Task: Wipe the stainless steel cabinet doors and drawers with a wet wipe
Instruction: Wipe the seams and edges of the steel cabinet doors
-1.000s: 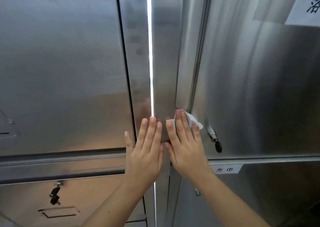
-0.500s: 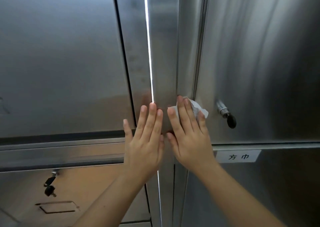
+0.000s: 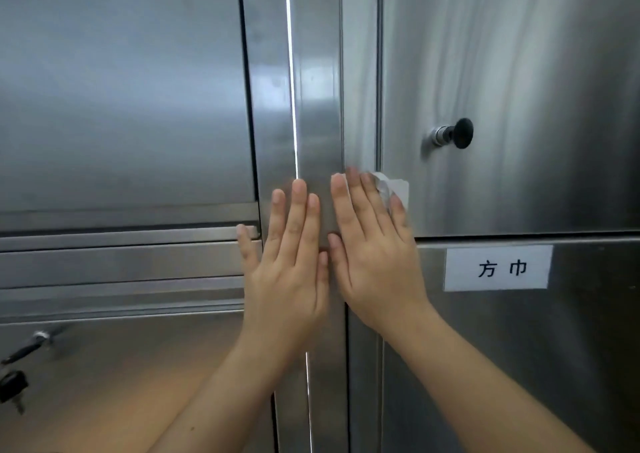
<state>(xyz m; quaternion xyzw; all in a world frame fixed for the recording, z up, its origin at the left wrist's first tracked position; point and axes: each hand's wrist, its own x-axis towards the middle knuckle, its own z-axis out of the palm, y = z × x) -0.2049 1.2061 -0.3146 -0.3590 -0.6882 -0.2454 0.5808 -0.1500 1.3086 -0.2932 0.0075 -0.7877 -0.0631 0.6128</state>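
Note:
Stainless steel cabinets fill the view. My right hand lies flat with straight fingers on a white wet wipe, pressing it against the vertical steel frame strip and the left edge of the upper right cabinet door. Only the wipe's upper right corner shows past my fingers. My left hand lies flat and bare on the same strip, just left of the right hand, over the bright gap between the two cabinets. The upper left door is beside it.
A key with a black head sticks out of the upper right door's lock. A white paper label sits on the lower right door. Another lock with hanging keys is on the lower left door, under horizontal rails.
The view has dropped and closed in; both hands have slid down the strip with the wipe, from level with the right door's key to below it.

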